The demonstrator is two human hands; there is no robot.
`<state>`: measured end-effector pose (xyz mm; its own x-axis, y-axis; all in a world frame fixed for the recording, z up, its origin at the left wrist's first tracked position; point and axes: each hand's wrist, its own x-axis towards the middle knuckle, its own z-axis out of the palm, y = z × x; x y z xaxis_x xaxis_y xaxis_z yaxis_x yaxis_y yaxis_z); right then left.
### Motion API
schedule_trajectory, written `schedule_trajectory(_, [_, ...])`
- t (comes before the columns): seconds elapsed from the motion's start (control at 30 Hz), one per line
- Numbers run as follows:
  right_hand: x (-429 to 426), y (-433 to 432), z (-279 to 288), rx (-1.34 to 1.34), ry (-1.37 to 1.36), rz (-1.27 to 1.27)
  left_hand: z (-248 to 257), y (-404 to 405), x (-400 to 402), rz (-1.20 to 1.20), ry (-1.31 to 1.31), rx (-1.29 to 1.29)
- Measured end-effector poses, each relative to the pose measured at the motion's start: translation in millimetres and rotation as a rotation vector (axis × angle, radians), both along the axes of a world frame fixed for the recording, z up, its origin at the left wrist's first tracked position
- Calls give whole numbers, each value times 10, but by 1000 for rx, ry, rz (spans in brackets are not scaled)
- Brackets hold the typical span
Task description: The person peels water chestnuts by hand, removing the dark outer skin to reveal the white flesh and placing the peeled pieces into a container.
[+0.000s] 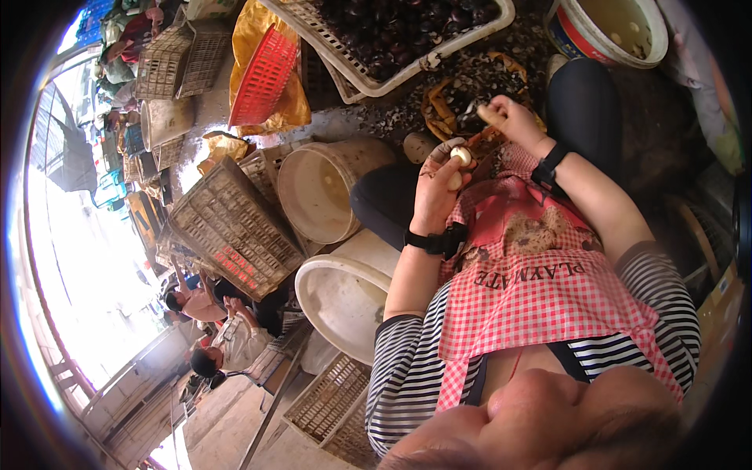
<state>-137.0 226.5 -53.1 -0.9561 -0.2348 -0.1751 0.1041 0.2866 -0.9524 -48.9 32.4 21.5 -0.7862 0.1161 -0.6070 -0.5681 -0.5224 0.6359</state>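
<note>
My left hand (437, 185), its fingers stained dark, holds a pale peeled corm (461, 155) that looks like a water chestnut, with another pale piece (455, 181) lower in the grip. Up and to the right of it, my right hand (514, 123) is closed around a small tool (471, 111); its shiny end is blurred and resembles a knife blade. Both hands are above my lap, over a red checked apron (540, 299). Beyond them, a white plastic crate (376, 88) holds a heap of dark unpeeled corms (405, 29).
Peelings (405, 108) litter the ground beyond my hands. A bucket (652, 53) of cloudy water with pale pieces stands at upper right. To the left are a white bucket (320, 194), a basin (329, 282), an upended crate (235, 229) and a red basket (264, 76). Several people sit farther left.
</note>
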Motion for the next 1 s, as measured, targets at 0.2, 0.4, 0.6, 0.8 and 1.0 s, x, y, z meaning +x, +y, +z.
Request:
schedule_trajectory(0.2, [256,-182,341,-76,338,256,-54,-82,-5,64,8,56])
schedule_trajectory(0.4, [70,-10,-377,-60,-86,31,32,15,-6,98,1,-46])
schedule_trajectory(0.6, [210,-64,323,111,302,189,71,104,-28,-2,115,-316])
schedule_trajectory(0.8, [189,-18,197,138,190,98,17,90,7,-36,92,-390])
schedule_trajectory(1.0, [14,103,-142,139,61,-51,171,116,29,28,62,-277])
